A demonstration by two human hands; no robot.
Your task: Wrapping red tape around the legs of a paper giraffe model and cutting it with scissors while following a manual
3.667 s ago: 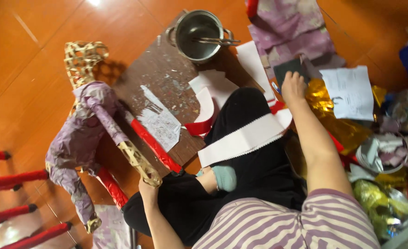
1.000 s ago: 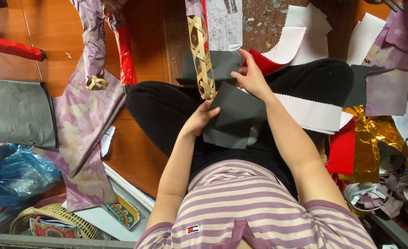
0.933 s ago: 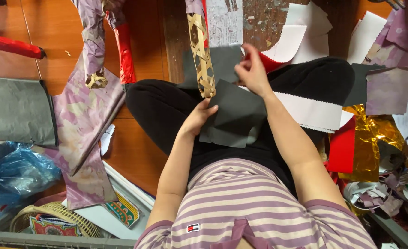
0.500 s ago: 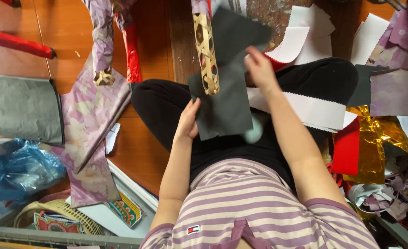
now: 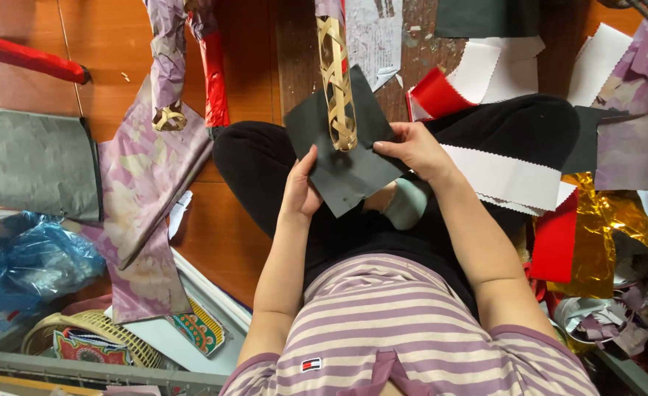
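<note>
Between my fingers (image 5: 311,163) I see a matt, dark grey paper sheet (image 5: 342,158). Just beyond them runs a woven strip lattice (image 5: 336,81), dull tan. Past it, the floor (image 5: 251,66) is glossy orange wood.

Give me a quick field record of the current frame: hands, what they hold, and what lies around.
left hand: grips the lower left edge of the dark grey paper sheet
right hand: pinches the sheet's right edge
woven bamboo strip: lies over the sheet's top, upright in view
posture: seated cross-legged on the wooden floor
left side: purple floral paper, grey sheet, blue plastic bag
right side: white zigzag-edged paper, red paper, gold foil
</note>
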